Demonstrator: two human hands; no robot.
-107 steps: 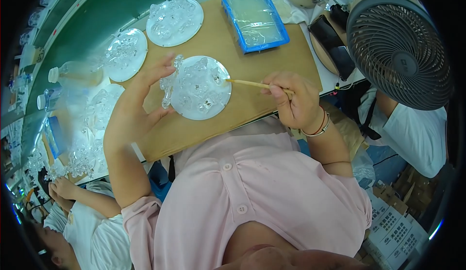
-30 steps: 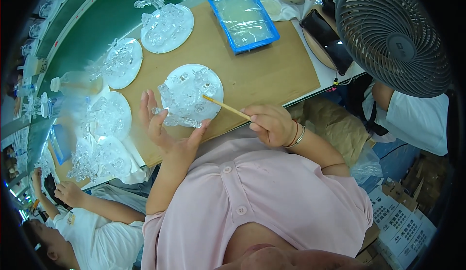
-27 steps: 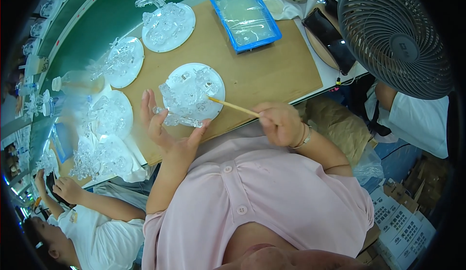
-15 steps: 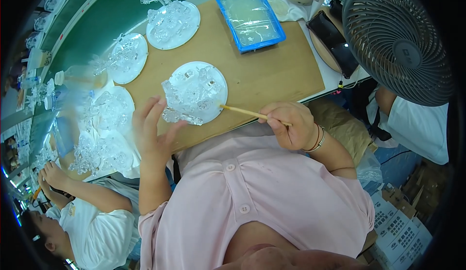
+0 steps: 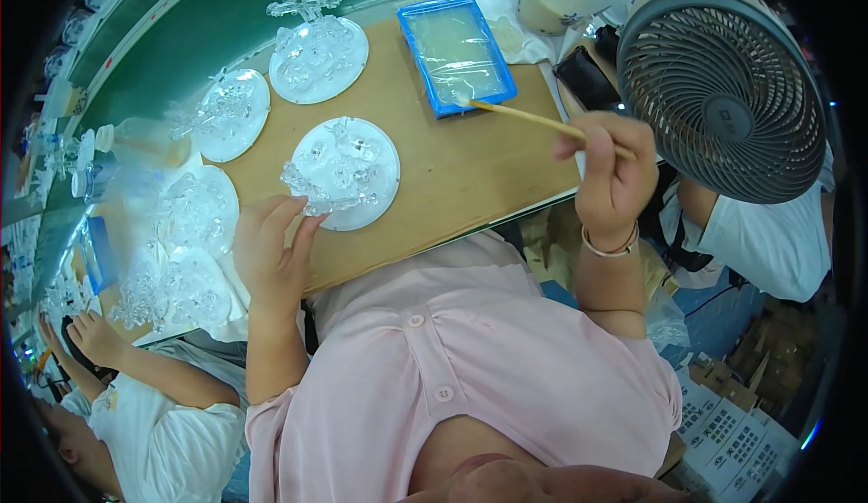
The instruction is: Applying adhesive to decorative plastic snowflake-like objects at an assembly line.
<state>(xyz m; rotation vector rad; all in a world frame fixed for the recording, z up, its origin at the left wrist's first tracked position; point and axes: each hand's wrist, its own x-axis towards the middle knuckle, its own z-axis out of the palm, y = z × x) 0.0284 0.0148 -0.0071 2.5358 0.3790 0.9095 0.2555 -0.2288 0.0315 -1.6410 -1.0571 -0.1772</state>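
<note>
My right grip (image 5: 608, 166) pinches a thin wooden stick (image 5: 533, 120), its tip in the shallow blue rectangular tray (image 5: 457, 52) of pale glue. My left grip (image 5: 269, 248) touches a clear crystal ornament (image 5: 318, 197) lying on a round white plate (image 5: 348, 174) on the wooden table (image 5: 470, 168).

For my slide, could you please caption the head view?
Right hand dips a stick in the blue tray; left hand steadies a crystal piece.

right hand (image 5: 610, 173): lifted away from plate (image 5: 348, 182), over to blue tray (image 5: 457, 51) | stick (image 5: 533, 120): tip now in tray | left hand (image 5: 271, 250): moved to plate's near edge, touching glass piece (image 5: 316, 197)
</note>
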